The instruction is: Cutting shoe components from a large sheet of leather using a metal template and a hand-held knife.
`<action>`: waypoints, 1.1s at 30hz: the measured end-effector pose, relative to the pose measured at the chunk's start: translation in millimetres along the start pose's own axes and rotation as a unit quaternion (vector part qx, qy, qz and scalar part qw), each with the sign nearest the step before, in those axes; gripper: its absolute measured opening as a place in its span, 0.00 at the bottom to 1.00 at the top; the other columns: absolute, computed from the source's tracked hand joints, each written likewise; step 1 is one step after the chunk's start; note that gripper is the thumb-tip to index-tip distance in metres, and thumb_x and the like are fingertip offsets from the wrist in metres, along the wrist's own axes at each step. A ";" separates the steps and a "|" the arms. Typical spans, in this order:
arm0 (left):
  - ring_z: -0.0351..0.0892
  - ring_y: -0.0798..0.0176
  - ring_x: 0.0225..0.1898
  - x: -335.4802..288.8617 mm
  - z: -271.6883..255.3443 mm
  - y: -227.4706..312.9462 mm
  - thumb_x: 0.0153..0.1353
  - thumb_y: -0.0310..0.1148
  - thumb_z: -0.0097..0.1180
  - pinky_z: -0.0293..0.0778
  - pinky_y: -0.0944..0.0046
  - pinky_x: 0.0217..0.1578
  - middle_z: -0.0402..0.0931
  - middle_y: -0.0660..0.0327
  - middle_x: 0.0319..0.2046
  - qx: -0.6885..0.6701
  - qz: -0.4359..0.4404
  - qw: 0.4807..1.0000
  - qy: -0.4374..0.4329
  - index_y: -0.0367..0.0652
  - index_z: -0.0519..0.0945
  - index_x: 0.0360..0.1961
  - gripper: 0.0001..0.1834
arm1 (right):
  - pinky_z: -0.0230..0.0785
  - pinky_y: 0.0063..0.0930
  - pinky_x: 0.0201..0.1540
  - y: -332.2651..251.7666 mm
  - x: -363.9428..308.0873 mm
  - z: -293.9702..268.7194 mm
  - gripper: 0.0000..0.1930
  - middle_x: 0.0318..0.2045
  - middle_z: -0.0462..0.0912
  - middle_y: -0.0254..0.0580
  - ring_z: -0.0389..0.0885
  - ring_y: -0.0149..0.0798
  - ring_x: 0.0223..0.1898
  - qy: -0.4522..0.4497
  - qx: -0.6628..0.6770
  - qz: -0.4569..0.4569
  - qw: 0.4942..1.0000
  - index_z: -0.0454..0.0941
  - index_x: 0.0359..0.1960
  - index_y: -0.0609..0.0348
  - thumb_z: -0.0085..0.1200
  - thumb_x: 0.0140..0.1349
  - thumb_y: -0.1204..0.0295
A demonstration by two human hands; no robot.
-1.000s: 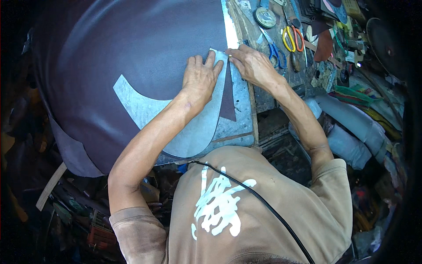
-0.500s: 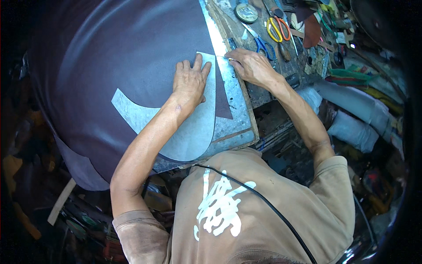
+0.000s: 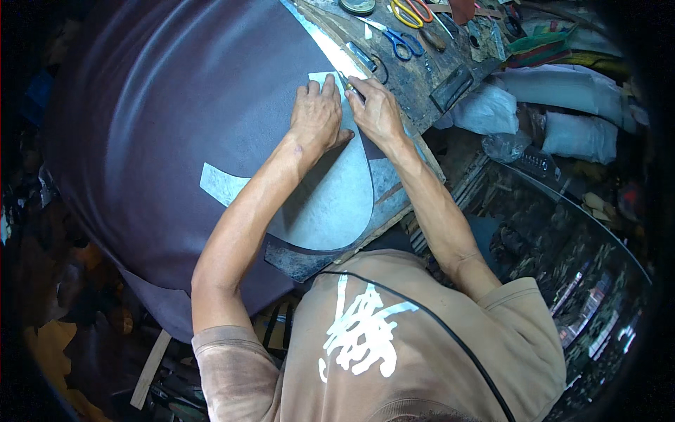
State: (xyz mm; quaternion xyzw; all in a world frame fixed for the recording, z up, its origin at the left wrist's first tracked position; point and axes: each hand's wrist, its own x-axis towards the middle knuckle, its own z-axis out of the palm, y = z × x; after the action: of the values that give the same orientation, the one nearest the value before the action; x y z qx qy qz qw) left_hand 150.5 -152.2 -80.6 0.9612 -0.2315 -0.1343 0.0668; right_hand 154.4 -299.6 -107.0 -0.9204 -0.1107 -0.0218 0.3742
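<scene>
A large sheet of dark brown leather (image 3: pixel 176 105) spreads over the bench. On it lies a pale grey curved template (image 3: pixel 330 204), with a rounded near end and a narrow arm to the left. My left hand (image 3: pixel 316 116) presses flat on the template's upper part, fingers forward and thumb out to the side. Just right of it, my right hand (image 3: pixel 377 116) is closed on a small knife (image 3: pixel 347 84), seen only in part. Its tip is at the template's upper right edge. A strip of leather shows to the right of that edge.
On the wooden bench (image 3: pixel 415 81) at the far right lie blue-handled scissors (image 3: pixel 403 49), scissors with yellow and orange handles (image 3: pixel 406 17), a round tin (image 3: pixel 356 6) and a dark block (image 3: pixel 451 88). Plastic-wrapped bundles (image 3: pixel 489 109) sit beyond. A black cable (image 3: pixel 450 337) crosses my shirt.
My right hand has moved left with the knife, from beside the leather to the template's upper edge. My left hand stays on the template, thumb now spread. The whole view has shifted.
</scene>
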 end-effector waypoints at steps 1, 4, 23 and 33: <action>0.70 0.46 0.54 0.4 -2.2 0.2 0.41 0.55 0.70 0.68 0.51 0.50 0.66 0.46 0.60 0.004 0.006 1.000 -0.017 0.28 0.70 0.56 0.48 | 0.71 0.43 0.49 1.3 0.0 2.0 0.15 0.40 0.80 0.62 0.79 0.58 0.44 0.001 -0.005 -0.001 1.000 0.78 0.46 0.71 0.54 0.58 0.75; 0.71 0.50 0.51 -2.0 7.6 -3.7 0.42 0.58 0.68 0.68 0.54 0.47 0.68 0.50 0.54 0.032 0.019 0.999 -0.001 0.31 0.74 0.53 0.46 | 0.71 0.44 0.49 -0.9 -0.7 6.0 0.15 0.40 0.80 0.63 0.79 0.58 0.44 0.005 -0.023 -0.017 1.000 0.78 0.46 0.70 0.54 0.59 0.74; 0.70 0.47 0.54 1.9 3.3 -4.9 0.42 0.61 0.67 0.68 0.49 0.51 0.66 0.48 0.60 0.054 0.027 0.997 -0.040 0.29 0.72 0.56 0.49 | 0.72 0.48 0.45 -7.3 -18.6 1.0 0.14 0.34 0.80 0.67 0.79 0.62 0.39 -0.038 -0.040 0.027 0.998 0.79 0.44 0.69 0.52 0.60 0.72; 0.71 0.48 0.53 2.2 2.6 -4.7 0.41 0.61 0.67 0.69 0.50 0.48 0.68 0.51 0.56 0.049 0.020 0.998 -0.024 0.28 0.73 0.54 0.49 | 0.72 0.47 0.44 -33.6 -97.4 -27.8 0.15 0.35 0.80 0.66 0.79 0.63 0.39 -0.081 -0.036 0.124 0.988 0.77 0.46 0.68 0.51 0.62 0.71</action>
State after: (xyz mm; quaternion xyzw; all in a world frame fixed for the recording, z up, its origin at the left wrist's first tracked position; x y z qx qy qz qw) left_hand 153.7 -149.2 -84.5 0.9549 -0.2585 -0.1448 0.0164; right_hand 53.2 -313.9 -76.0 -0.9387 -0.0248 0.0957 0.3303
